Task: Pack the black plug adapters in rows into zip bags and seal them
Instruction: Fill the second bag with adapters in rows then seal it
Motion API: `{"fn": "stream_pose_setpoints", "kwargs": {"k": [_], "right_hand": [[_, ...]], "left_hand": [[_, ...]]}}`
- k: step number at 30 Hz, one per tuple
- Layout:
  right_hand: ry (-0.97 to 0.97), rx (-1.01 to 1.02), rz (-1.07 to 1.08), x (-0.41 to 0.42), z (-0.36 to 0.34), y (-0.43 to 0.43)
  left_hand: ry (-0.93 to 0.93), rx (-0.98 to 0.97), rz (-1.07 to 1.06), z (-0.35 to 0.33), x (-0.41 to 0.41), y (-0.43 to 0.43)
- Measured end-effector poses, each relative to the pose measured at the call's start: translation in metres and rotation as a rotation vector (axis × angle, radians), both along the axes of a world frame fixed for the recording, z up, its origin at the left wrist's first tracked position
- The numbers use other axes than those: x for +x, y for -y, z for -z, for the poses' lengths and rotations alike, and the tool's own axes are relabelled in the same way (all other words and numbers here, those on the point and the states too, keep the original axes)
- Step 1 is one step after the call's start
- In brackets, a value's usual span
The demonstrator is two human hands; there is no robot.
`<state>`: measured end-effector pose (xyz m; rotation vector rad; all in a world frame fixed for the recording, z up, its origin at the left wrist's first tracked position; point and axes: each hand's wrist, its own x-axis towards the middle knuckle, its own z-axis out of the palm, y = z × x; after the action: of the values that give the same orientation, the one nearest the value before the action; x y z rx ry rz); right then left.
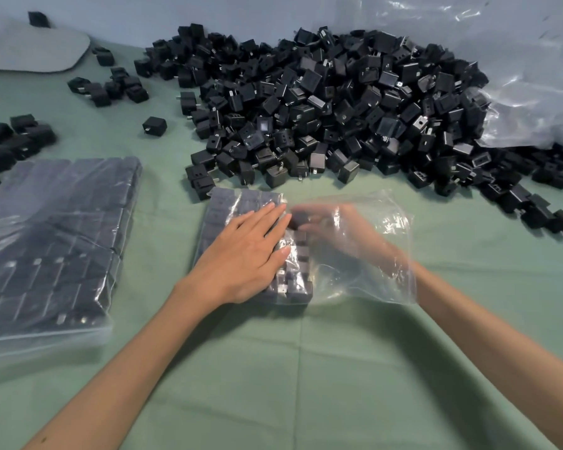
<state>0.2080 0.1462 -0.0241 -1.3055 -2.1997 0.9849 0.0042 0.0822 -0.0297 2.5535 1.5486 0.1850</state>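
A clear zip bag (381,271) lies in front of me on the green cloth, its left half filled with rows of black plug adapters (293,277). My left hand (244,254) rests flat, fingers spread, on top of the packed rows outside the plastic. My right hand (335,228) is inside the bag through its open right side, blurred, its fingers on a black adapter (301,217) at the end of the far row. A big heap of loose black adapters (322,105) lies just beyond the bag.
A filled zip bag of adapters (56,241) lies at the left. Small clusters of loose adapters (111,86) sit at far left. A large crumpled plastic sheet (517,76) is at the back right, a grey pad (30,50) at the back left.
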Motion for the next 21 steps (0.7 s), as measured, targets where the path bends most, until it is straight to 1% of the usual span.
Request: {"fn": "stream_pose_setpoints", "kwargs": {"k": [4, 7, 10, 13, 14, 15, 17, 19, 20, 21], "right_hand": [[-0.005, 0.052, -0.018, 0.003, 0.002, 0.0], [0.047, 0.049, -0.044, 0.006, 0.002, -0.006], [0.056, -0.014, 0.026, 0.009, 0.004, -0.008], [0.061, -0.021, 0.076, 0.009, 0.004, -0.007], [0.038, -0.011, 0.096, 0.008, 0.003, -0.004], [-0.027, -0.03, 0.094, 0.004, -0.001, 0.001], [-0.241, -0.14, 0.063, 0.003, 0.0, 0.009], [-0.459, -0.29, 0.103, 0.008, 0.005, 0.012], [-0.486, -0.286, 0.121, 0.01, 0.009, 0.013], [-0.438, -0.266, 0.152, 0.01, 0.008, 0.014]], "left_hand": [[0.026, -0.004, -0.01, 0.0, 0.0, 0.001], [0.036, -0.005, -0.007, 0.0, 0.0, 0.001], [0.02, 0.005, 0.0, 0.001, 0.0, 0.0], [0.006, 0.018, -0.005, 0.002, 0.0, 0.0], [0.001, 0.02, -0.005, 0.002, 0.0, 0.0], [-0.008, 0.021, -0.002, 0.002, 0.0, 0.0], [-0.031, 0.025, 0.006, 0.003, 0.0, -0.001], [-0.045, 0.022, 0.013, 0.003, 0.001, -0.002], [-0.048, 0.018, 0.016, 0.003, 0.0, -0.002], [-0.053, 0.013, 0.019, 0.003, 0.0, -0.003]]}}
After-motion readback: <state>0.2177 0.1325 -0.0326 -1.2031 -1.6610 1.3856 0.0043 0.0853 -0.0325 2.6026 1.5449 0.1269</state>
